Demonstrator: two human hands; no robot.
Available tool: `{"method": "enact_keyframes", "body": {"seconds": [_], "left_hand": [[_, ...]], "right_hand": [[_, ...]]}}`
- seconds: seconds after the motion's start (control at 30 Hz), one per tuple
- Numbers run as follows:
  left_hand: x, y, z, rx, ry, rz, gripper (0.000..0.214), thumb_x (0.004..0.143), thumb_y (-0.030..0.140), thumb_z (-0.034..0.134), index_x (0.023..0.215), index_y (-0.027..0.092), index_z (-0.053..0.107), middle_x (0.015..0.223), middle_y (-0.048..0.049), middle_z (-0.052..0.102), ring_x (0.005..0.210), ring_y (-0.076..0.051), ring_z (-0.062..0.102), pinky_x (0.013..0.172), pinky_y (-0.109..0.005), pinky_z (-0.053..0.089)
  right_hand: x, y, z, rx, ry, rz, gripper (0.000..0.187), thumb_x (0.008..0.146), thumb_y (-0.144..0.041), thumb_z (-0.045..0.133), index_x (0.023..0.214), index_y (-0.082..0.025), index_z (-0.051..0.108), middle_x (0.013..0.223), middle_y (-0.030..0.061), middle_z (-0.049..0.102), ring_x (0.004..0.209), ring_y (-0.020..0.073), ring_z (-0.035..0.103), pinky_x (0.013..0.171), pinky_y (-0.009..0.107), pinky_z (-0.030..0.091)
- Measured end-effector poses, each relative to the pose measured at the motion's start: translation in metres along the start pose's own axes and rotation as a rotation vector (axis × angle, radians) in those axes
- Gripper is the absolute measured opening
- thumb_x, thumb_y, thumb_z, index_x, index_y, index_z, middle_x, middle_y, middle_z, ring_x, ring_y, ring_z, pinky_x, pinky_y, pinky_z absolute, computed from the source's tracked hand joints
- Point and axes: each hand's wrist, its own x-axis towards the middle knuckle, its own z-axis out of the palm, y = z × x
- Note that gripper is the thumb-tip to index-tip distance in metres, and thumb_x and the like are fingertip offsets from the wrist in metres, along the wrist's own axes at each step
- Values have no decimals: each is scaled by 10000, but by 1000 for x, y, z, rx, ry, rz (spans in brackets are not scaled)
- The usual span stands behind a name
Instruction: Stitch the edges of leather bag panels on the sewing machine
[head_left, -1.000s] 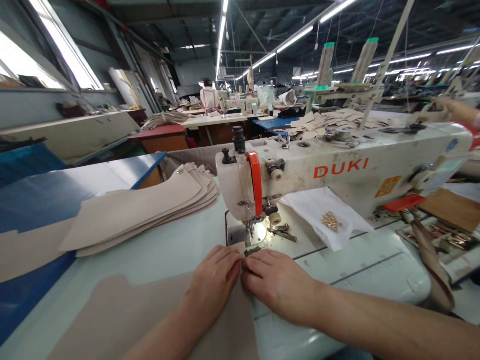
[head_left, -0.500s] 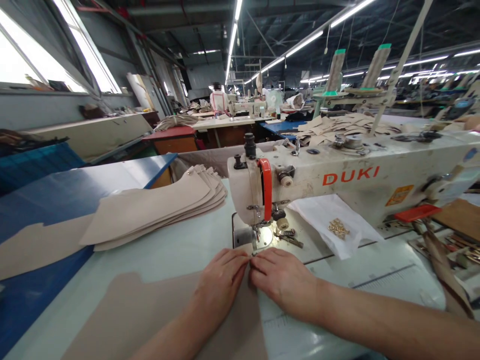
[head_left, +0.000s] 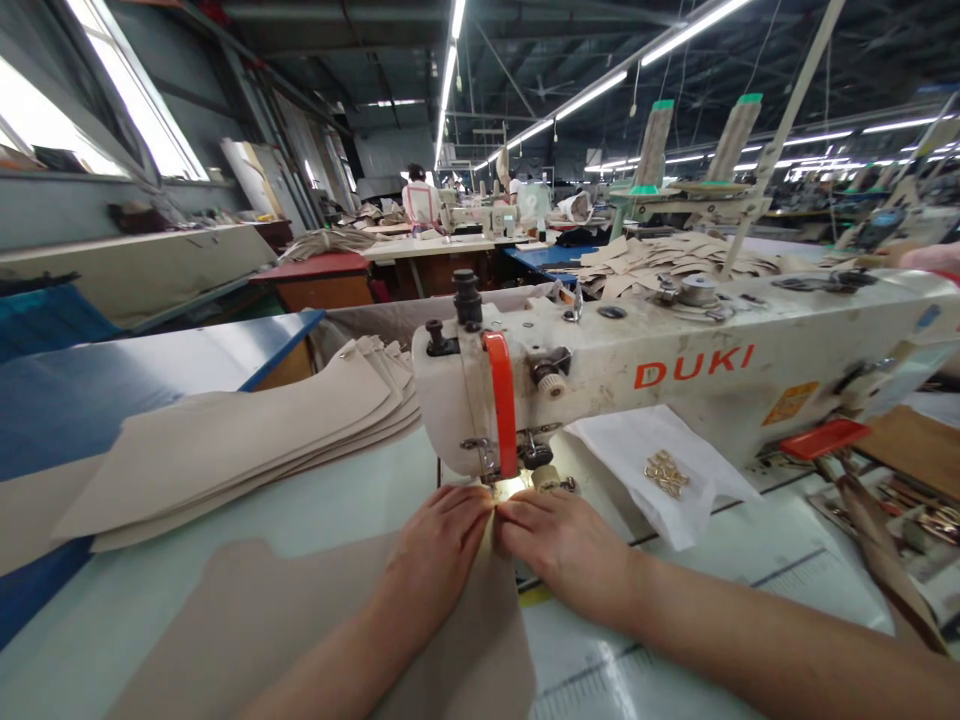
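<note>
Beige panel (head_left: pixel 262 610) — far end pinched by left fingers (head_left: pixel 459 508) and right fingers (head_left: pixel 534 518).

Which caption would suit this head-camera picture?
Left hand and right hand meet at beige material before a DUKI sewing machine.

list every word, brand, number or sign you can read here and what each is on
"DUKI", in orange-red letters on the upper body of the white sewing machine.
Yellow-orange sticker on the same machine: print too small and blurred to read.
Small blue label near the machine's right end: unreadable.
Ruler scale on the pale work surface: ticks show, but any numbers are too blurred to read.
</note>
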Motion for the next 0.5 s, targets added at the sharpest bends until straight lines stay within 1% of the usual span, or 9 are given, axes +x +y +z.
{"method": "enact_keyframes", "body": {"seconds": [0.23,0.4,0.5], "left_hand": [[3,-4,1,3,1,-4,274,910,232,392,835,185,651,823,-39,699,784,-172,630,745,-310,544],[3,-5,1,-5,2,-28,259,900,229,411,835,195,660,822,-38,698,785,-172,628,753,-306,543],[3,-4,1,-6,20,-28,265,903,235,411,820,191,658,816,-38,699,777,-171,630,735,-297,546]], "right_hand": [[3,1,-1,-18,-21,7,60,877,-155,521,924,-146,558,1008,79,609,980,198,519,797,315,425],[3,2,-1,-20,-20,8,53,871,-155,531,917,-144,555,997,70,610,967,198,523,756,322,432],[2,3,0,-15,-16,6,51,869,-159,538,916,-147,555,1004,68,610,967,197,522,757,323,433]]}}
